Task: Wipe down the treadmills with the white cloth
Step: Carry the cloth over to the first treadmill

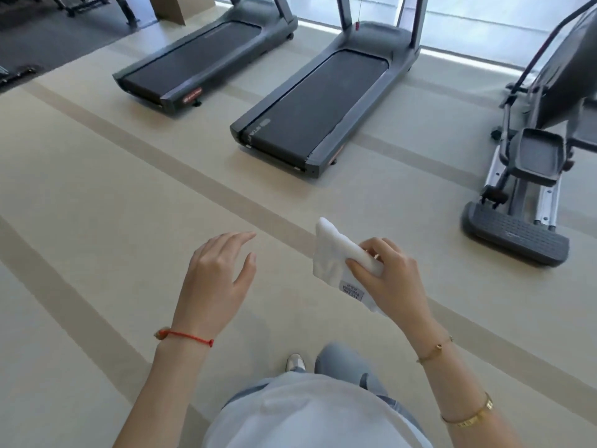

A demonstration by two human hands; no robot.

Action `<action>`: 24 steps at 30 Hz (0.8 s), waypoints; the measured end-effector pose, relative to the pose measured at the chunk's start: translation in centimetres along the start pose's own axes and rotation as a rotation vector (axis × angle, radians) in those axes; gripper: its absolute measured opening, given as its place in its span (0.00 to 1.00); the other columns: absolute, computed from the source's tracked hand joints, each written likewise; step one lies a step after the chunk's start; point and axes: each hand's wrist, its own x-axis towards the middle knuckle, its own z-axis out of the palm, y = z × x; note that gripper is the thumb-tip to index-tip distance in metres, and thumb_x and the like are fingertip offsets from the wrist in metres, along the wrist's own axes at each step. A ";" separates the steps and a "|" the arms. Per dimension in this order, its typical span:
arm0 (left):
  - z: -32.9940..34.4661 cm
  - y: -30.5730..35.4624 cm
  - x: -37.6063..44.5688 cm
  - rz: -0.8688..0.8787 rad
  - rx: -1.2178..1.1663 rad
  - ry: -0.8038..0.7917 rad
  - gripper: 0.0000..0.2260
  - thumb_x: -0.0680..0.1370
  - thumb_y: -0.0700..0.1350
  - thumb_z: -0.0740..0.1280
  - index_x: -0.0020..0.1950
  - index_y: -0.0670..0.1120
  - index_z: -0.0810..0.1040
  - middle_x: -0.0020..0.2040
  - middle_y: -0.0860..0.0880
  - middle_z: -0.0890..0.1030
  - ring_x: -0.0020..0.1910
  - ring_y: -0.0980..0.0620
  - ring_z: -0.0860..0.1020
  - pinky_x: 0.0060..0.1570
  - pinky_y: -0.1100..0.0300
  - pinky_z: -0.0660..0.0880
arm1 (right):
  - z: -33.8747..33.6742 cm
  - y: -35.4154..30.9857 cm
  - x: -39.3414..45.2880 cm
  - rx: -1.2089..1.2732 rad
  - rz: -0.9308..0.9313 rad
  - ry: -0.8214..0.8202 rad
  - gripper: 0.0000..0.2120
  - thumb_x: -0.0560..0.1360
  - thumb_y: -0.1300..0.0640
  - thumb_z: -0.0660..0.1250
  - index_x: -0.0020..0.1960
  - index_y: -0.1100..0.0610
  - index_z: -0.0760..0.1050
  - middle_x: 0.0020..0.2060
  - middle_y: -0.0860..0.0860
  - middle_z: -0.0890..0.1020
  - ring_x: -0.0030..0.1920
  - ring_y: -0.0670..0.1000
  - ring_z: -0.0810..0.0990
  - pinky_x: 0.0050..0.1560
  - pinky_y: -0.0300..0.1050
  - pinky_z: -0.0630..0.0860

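Risk lies in the loosely folded white cloth (336, 253), pinched by the right hand (387, 276) while the left hand (216, 279) hangs relaxed and empty, slipping to the floor before reaching the nearer grey treadmill (319, 105).

**gymrat22:** anyone able to read anything here?

**mopguy:** not really lol. The near treadmill (318, 111) has pale lettering on its rear left rail, too blurry and sideways to make out. The far treadmill (206, 56) has a red sticker (192, 95) with white print on its back end cap, unreadable. The white cloth (339, 257) has a care tag (352, 291) with tiny dark print, also illegible.
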 end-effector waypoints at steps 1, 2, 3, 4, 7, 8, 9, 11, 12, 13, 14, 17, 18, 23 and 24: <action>0.3 -0.4 2.0 0.017 -0.005 -0.009 0.13 0.79 0.42 0.66 0.64 0.43 0.78 0.58 0.46 0.81 0.59 0.45 0.78 0.63 0.45 0.72 | 0.1 0.1 1.4 -0.002 0.012 0.003 0.06 0.72 0.52 0.72 0.45 0.48 0.75 0.39 0.42 0.76 0.38 0.43 0.75 0.36 0.32 0.67; 0.7 -0.7 4.0 0.033 -0.012 -0.016 0.13 0.79 0.40 0.67 0.64 0.44 0.78 0.58 0.47 0.81 0.59 0.45 0.78 0.63 0.46 0.72 | 0.3 0.2 2.9 -0.007 0.025 0.007 0.06 0.72 0.52 0.72 0.45 0.49 0.75 0.39 0.42 0.76 0.38 0.43 0.75 0.35 0.32 0.67; 1.1 -0.9 6.0 0.047 -0.019 -0.022 0.13 0.79 0.40 0.67 0.64 0.44 0.78 0.58 0.47 0.81 0.59 0.46 0.78 0.63 0.46 0.72 | 0.4 0.4 4.4 -0.013 0.036 0.012 0.06 0.73 0.53 0.71 0.45 0.49 0.75 0.39 0.43 0.76 0.38 0.43 0.75 0.35 0.33 0.67; 1.6 -1.2 7.9 0.062 -0.024 -0.026 0.13 0.79 0.41 0.67 0.64 0.44 0.77 0.58 0.47 0.81 0.59 0.46 0.77 0.63 0.46 0.72 | 0.5 0.6 5.9 -0.017 0.046 0.018 0.06 0.73 0.53 0.71 0.45 0.50 0.75 0.39 0.43 0.76 0.37 0.44 0.75 0.35 0.34 0.67; 3.5 -1.8 13.6 0.092 -0.035 -0.037 0.13 0.79 0.42 0.66 0.64 0.45 0.77 0.59 0.48 0.81 0.59 0.46 0.77 0.63 0.46 0.72 | 0.7 1.8 10.7 -0.023 0.063 0.042 0.05 0.73 0.53 0.71 0.45 0.51 0.75 0.39 0.43 0.76 0.37 0.45 0.75 0.35 0.34 0.68; 4.2 -1.9 15.5 0.092 -0.038 -0.042 0.13 0.79 0.41 0.66 0.64 0.45 0.77 0.59 0.48 0.81 0.59 0.46 0.77 0.63 0.47 0.72 | 0.8 2.3 12.5 -0.025 0.064 0.048 0.05 0.73 0.54 0.72 0.45 0.52 0.75 0.39 0.44 0.76 0.37 0.45 0.75 0.35 0.34 0.68; 5.0 -1.9 17.5 0.091 -0.039 -0.047 0.14 0.79 0.41 0.67 0.64 0.45 0.77 0.59 0.48 0.80 0.60 0.46 0.77 0.63 0.47 0.72 | 0.8 2.8 14.3 -0.029 0.062 0.052 0.05 0.73 0.54 0.72 0.45 0.52 0.76 0.39 0.44 0.76 0.37 0.45 0.75 0.35 0.34 0.67; 6.7 -1.7 21.4 0.087 -0.048 -0.060 0.14 0.79 0.41 0.67 0.64 0.45 0.78 0.60 0.47 0.80 0.60 0.46 0.77 0.63 0.47 0.72 | 0.8 4.1 18.1 -0.029 0.062 0.058 0.06 0.73 0.55 0.72 0.46 0.53 0.76 0.40 0.45 0.77 0.36 0.45 0.75 0.35 0.36 0.67; 7.5 -1.5 23.5 0.086 -0.056 -0.064 0.14 0.79 0.40 0.67 0.64 0.45 0.78 0.60 0.47 0.80 0.60 0.46 0.77 0.63 0.47 0.72 | 0.7 4.7 20.1 -0.027 0.061 0.058 0.06 0.73 0.55 0.72 0.46 0.53 0.77 0.40 0.45 0.77 0.37 0.45 0.75 0.36 0.36 0.67; 8.3 -1.2 25.7 0.086 -0.064 -0.063 0.14 0.79 0.40 0.67 0.64 0.45 0.78 0.59 0.47 0.80 0.60 0.46 0.77 0.62 0.47 0.72 | 0.5 5.4 22.3 -0.028 0.057 0.056 0.06 0.72 0.55 0.72 0.46 0.53 0.77 0.40 0.45 0.77 0.37 0.45 0.75 0.36 0.36 0.67; 9.0 -0.7 27.9 0.090 -0.070 -0.058 0.13 0.79 0.40 0.67 0.64 0.45 0.78 0.59 0.47 0.80 0.59 0.46 0.77 0.62 0.47 0.72 | 0.1 6.1 24.5 -0.030 0.052 0.056 0.06 0.73 0.54 0.73 0.46 0.53 0.77 0.40 0.45 0.77 0.37 0.45 0.75 0.37 0.36 0.68; 10.8 1.1 34.7 0.101 -0.089 -0.050 0.15 0.78 0.44 0.63 0.64 0.45 0.78 0.59 0.48 0.80 0.59 0.46 0.77 0.61 0.46 0.73 | -1.7 8.3 31.5 -0.043 0.041 0.069 0.06 0.72 0.53 0.72 0.46 0.52 0.76 0.40 0.44 0.77 0.38 0.44 0.75 0.37 0.34 0.67; 11.4 1.7 37.0 0.105 -0.097 -0.049 0.16 0.78 0.45 0.62 0.64 0.45 0.78 0.59 0.48 0.80 0.59 0.46 0.77 0.61 0.46 0.73 | -2.3 8.9 33.9 -0.050 0.035 0.078 0.06 0.72 0.53 0.72 0.45 0.52 0.76 0.40 0.44 0.77 0.38 0.44 0.75 0.36 0.34 0.67; 14.2 4.1 46.8 0.094 -0.108 -0.030 0.16 0.78 0.46 0.62 0.64 0.45 0.78 0.60 0.49 0.80 0.60 0.48 0.77 0.61 0.46 0.73 | -4.8 11.5 44.4 -0.038 0.029 0.099 0.06 0.72 0.54 0.72 0.45 0.52 0.76 0.39 0.45 0.77 0.37 0.46 0.75 0.37 0.40 0.70; 14.7 4.5 48.5 0.093 -0.111 -0.033 0.16 0.78 0.46 0.62 0.64 0.45 0.78 0.60 0.49 0.80 0.61 0.48 0.77 0.62 0.47 0.73 | -5.2 11.9 46.1 -0.038 0.029 0.100 0.06 0.73 0.54 0.72 0.45 0.53 0.76 0.40 0.45 0.77 0.37 0.47 0.75 0.37 0.40 0.70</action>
